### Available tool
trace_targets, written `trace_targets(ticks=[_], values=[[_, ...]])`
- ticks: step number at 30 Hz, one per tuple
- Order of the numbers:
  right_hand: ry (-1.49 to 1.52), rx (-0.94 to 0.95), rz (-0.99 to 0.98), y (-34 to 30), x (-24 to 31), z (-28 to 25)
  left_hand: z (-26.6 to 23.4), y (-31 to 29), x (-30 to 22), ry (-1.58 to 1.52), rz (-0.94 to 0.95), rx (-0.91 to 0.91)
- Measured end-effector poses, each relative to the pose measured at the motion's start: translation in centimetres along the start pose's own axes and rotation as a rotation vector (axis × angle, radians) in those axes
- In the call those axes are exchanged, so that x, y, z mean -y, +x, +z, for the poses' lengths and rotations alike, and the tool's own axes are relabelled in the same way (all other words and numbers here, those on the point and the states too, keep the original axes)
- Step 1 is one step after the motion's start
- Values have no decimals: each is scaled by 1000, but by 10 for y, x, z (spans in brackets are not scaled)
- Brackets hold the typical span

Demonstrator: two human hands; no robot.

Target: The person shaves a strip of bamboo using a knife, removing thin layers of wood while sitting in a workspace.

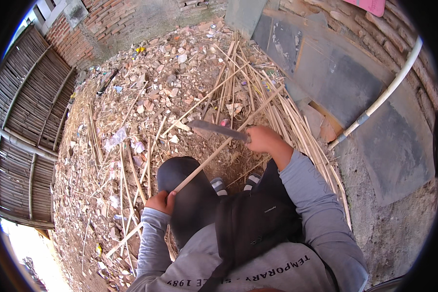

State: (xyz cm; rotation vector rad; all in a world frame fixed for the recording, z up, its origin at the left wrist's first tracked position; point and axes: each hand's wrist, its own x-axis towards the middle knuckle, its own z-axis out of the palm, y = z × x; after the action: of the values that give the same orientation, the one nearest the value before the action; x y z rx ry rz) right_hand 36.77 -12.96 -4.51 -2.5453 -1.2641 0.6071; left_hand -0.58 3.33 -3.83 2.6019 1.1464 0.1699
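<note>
A long pale bamboo strip [202, 166] slants across my front from lower left to upper right. My left hand [161, 202] is closed around it beside my left knee, and its lower end passes behind my left forearm. My right hand [266, 139] grips the handle of a machete [219, 130], most of the handle hidden in the fist. The dark, flat blade points left and crosses over the strip. Whether the edge touches the strip, I cannot tell.
Many split bamboo strips [272, 114] lie heaped ahead and to the right, and more strips [124, 187] lie at left. Rubble and litter [155, 82] cover the ground. Dark panels [336, 80] and a pale pole [389, 92] lean at right; a bamboo fence [27, 117] stands at left.
</note>
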Motion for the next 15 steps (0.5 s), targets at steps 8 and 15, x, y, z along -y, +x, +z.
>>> trace_targets(ticks=[8,15], values=[[-3,-59,-6,27,-27,12,-1,3,-1,26,1,22],[-55,37,-126,2,1,7,-2,1,6,-6,24,43]])
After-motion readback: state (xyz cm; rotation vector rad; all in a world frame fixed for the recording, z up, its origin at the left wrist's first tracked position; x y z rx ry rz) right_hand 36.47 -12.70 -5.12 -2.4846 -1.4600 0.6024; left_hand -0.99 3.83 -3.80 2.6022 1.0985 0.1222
